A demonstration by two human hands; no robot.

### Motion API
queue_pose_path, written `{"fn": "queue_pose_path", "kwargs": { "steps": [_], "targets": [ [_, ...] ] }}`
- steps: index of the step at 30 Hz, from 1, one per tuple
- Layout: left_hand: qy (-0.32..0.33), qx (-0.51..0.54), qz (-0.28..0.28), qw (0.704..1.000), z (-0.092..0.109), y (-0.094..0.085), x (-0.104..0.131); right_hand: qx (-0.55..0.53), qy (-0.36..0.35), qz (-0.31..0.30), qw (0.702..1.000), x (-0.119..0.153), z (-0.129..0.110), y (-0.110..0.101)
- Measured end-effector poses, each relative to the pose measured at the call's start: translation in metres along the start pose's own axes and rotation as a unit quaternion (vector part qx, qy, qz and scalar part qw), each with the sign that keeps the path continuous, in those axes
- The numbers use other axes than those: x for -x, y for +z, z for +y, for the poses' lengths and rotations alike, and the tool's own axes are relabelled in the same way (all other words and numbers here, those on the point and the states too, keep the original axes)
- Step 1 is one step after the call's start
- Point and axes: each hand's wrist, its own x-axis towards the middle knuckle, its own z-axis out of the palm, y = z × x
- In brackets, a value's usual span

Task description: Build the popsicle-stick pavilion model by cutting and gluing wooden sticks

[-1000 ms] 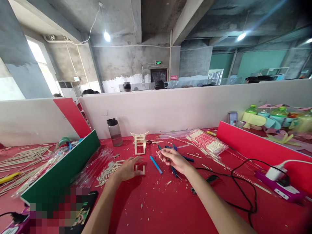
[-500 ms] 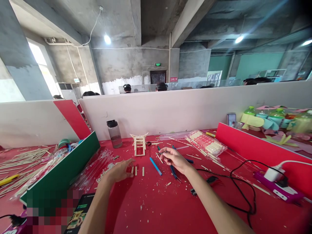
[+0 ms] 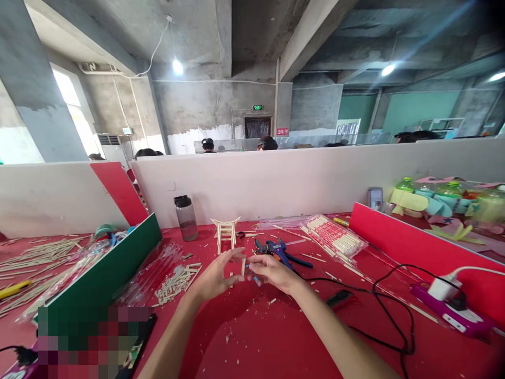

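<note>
My left hand (image 3: 221, 275) pinches a short wooden stick (image 3: 243, 267) upright between thumb and fingertips. Close beside it, my right hand (image 3: 274, 272) has its fingers bent together near the stick; whatever is in them is too small to make out. Behind the hands stands a small frame (image 3: 226, 231) built of wooden sticks, its lower part hidden by my left fingers. A blue pen (image 3: 257, 281) lies partly covered by my right hand. Just beyond the right hand is a blue glue gun (image 3: 278, 250).
Cut stick pieces (image 3: 177, 284) are heaped left of my left hand. A water bottle (image 3: 186, 218) stands near the back partition. Bagged sticks (image 3: 335, 234) lie back right. A black cable (image 3: 379, 289) runs to a purple power strip (image 3: 453, 310). Green (image 3: 102, 268) and red (image 3: 414, 239) dividers flank the work area.
My left hand has picked up a short stick from the table and moved right. My right hand has come left and down, so the two hands now almost meet. The glue gun is more visible.
</note>
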Motion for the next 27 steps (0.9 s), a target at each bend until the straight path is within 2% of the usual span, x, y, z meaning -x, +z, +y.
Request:
{"fn": "queue_pose_path", "kwargs": {
  "steps": [12, 17, 27],
  "targets": [
    [0.003, 0.049, 0.009, 0.999, 0.005, 0.009, 0.0, -0.051, -0.009, 0.0, 0.999, -0.004, 0.009, 0.0],
    [-0.004, 0.097, 0.017, 0.995, 0.01, 0.01, -0.001, -0.079, -0.038, 0.011, 0.996, -0.003, 0.005, 0.0],
    [0.01, 0.208, -0.005, 0.978, 0.014, 0.017, -0.005, -0.079, -0.07, -0.041, 0.994, 0.003, -0.002, 0.004]
  ]
}}
